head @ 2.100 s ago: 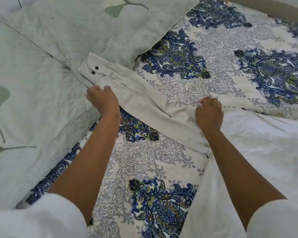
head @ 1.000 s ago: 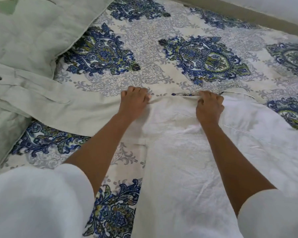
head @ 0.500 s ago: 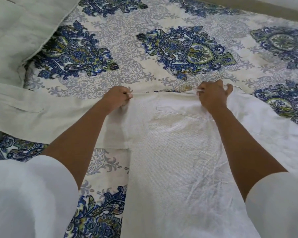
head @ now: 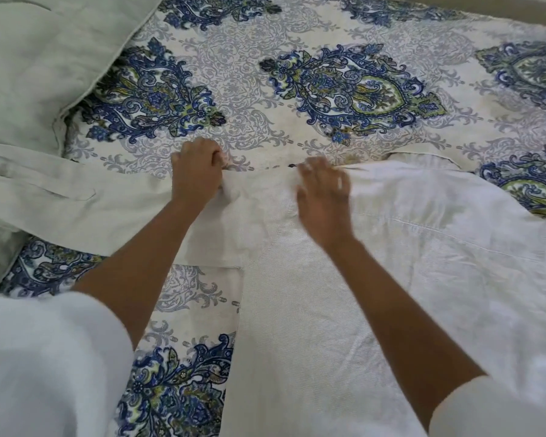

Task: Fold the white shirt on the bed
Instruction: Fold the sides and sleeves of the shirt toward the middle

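The white shirt (head: 375,294) lies spread flat on the bed (head: 234,89), its body running from the near edge of the view up to about the middle. Its top edge lies straight across the blue-and-grey patterned bedsheet (head: 344,86). One long shirt sleeve (head: 76,200) extends out to the left, and its far end lies on a pale green quilt (head: 29,74) that covers the left side of the bed.

Left hand (head: 196,175): placed at the top edge of the shirt, where the sleeve joins the body. The fingers (head: 202,146) are curled and, together with the thumb, pinch a small bunch of the fabric, which is gathered into wrinkles just beside the hand.

Right hand (head: 323,200): placed on the shirt just to the right of the left hand, near the same top edge, back of the hand upward. The hand is blurred; it cannot be told whether its fingers (head: 312,168) grip the fabric or lie flat on it.

Both forearms are bare and reach forward over the shirt. A white cuff (head: 44,357) of the person's own garment shows at the lower left, and a second one (head: 501,411) at the lower right
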